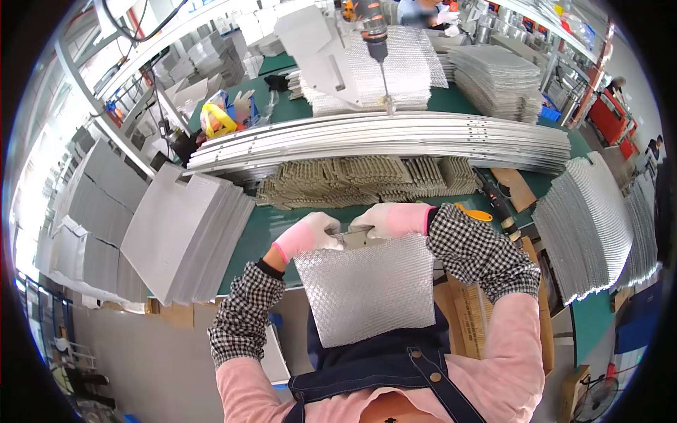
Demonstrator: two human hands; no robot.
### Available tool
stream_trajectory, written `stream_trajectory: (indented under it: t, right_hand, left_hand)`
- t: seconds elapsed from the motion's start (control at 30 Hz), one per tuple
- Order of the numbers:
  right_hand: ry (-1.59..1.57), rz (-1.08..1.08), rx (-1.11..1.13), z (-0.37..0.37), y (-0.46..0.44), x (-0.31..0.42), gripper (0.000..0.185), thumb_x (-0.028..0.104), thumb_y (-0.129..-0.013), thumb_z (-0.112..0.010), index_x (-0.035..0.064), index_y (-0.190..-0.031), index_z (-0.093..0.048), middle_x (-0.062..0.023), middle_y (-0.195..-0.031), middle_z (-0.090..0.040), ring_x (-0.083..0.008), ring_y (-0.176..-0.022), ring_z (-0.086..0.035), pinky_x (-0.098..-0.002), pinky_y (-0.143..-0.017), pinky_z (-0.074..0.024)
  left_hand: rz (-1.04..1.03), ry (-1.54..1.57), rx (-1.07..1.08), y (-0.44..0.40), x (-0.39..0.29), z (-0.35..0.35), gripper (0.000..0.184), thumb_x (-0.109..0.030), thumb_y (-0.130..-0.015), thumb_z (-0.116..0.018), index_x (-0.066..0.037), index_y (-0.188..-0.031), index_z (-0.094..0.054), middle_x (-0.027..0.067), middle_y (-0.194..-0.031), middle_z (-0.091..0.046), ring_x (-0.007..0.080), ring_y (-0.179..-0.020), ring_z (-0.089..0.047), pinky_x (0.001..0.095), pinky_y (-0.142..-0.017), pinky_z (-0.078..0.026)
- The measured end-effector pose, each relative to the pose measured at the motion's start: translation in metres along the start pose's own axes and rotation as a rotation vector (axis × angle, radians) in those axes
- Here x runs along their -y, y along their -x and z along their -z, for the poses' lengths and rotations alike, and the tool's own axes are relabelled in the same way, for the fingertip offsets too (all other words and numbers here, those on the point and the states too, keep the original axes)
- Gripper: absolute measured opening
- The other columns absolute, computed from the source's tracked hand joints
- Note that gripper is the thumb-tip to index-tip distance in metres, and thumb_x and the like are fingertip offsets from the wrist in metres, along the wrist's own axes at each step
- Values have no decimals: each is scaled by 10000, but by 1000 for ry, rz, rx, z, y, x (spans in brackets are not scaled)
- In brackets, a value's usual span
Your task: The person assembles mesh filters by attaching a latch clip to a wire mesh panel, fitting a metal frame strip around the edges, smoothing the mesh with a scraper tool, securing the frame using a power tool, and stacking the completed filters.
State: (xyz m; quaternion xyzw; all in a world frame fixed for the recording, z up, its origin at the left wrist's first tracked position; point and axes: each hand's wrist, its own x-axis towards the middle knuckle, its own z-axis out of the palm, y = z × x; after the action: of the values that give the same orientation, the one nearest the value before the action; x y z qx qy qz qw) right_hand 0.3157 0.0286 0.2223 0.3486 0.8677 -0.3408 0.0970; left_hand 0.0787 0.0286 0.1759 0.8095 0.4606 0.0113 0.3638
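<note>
A silver sheet with a dimpled surface (367, 289) leans over my lap at the table's front edge. At its upper left edge, my left hand (310, 234), in a white and pink glove, is closed with curled fingers. My right hand (391, 220), gloved alike, pinches at the top edge, thumb and fingers together. Between the two hands shows a small pale grey piece (362, 240) along the sheet's top; whether it is separate from the sheet I cannot tell.
Behind my hands lie stacked brown corrugated pieces (367, 180) and long metal strips (395, 137). White panels (176, 233) stand left, silver sheets (589, 225) right. A power screwdriver (497, 204) lies near an orange-handled tool (474, 213). Another screwdriver (374, 39) hangs overhead.
</note>
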Motion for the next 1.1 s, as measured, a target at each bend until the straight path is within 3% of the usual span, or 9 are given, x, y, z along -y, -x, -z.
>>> stream_trajectory:
  t: [0.13,0.27,0.67,0.77,0.8,0.87,0.97,1.03,1.1]
  right_hand:
    - [161,-58,-21,-13,-5,6,351,191,-828,-644,43,-1145,-612,-176,-1023,-686,-337,-984,-665,-428,-841,-521]
    - [174,-43,1,-22,-12,-5,424,232,-797,-731,44,-1154,-600,-179,-1022,-682,-341,-987,-661,-422,-841,-522]
    - [230,-60,103,-20,-17,-10,528,205,-830,-719,26,-1288,-528,-191,-1126,-653,-341,-1054,-640,-418,-915,-508]
    - [287,131,-257,-12,-6,-34,543,204,-827,-712,30,-1308,-531,-189,-1174,-634,-331,-1056,-639,-408,-941,-504]
    - [26,194,-384,6,10,-39,506,212,-835,-699,23,-1283,-563,-186,-1195,-621,-318,-1038,-644,-394,-946,-504]
    - [-42,8,-652,41,34,-58,393,214,-861,-668,34,-1208,-618,-162,-1068,-667,-294,-1008,-655,-365,-910,-521]
    - [538,-304,-984,83,51,-134,297,244,-909,-611,97,-1167,-631,-141,-1132,-670,-302,-1060,-642,-405,-913,-508]
    - [644,-673,-793,100,61,-159,380,141,-880,-595,121,-1259,-579,-119,-1207,-633,-281,-1118,-617,-416,-972,-475]
    - [774,-574,-936,94,59,-192,370,90,-851,-594,118,-1220,-605,-134,-1180,-637,-290,-1108,-620,-426,-947,-486]
  left_hand:
    - [-85,88,211,-5,2,2,569,-341,-785,-714,-10,-1241,-632,160,-1052,-705,262,-937,-655,338,-863,-497]
    - [15,43,361,-6,-5,3,581,-342,-777,-737,40,-1203,-636,164,-1026,-710,250,-899,-655,344,-834,-505]
    - [-42,-21,343,-25,6,5,483,-318,-803,-749,-1,-1160,-674,131,-937,-720,235,-842,-657,349,-791,-506]
    - [-22,-186,157,-12,9,15,495,-327,-815,-737,-7,-1185,-662,154,-1032,-712,233,-950,-668,341,-847,-507]
    - [-39,-106,61,-5,18,21,500,-315,-834,-724,-3,-1216,-644,147,-1085,-705,219,-990,-660,333,-876,-506]
    - [-72,-33,-30,10,44,21,506,-304,-853,-711,1,-1248,-626,140,-1139,-697,204,-1030,-653,325,-905,-504]
    - [-35,633,-533,35,70,-6,482,-278,-951,-627,63,-1289,-587,130,-1171,-687,196,-1049,-642,316,-937,-487]
    - [80,861,-742,35,102,-40,450,-311,-984,-586,35,-1269,-616,103,-1136,-689,166,-1008,-635,293,-911,-488]
    - [100,1065,-860,37,108,-69,461,-362,-1008,-537,20,-1246,-638,98,-1119,-690,162,-978,-633,284,-891,-490]
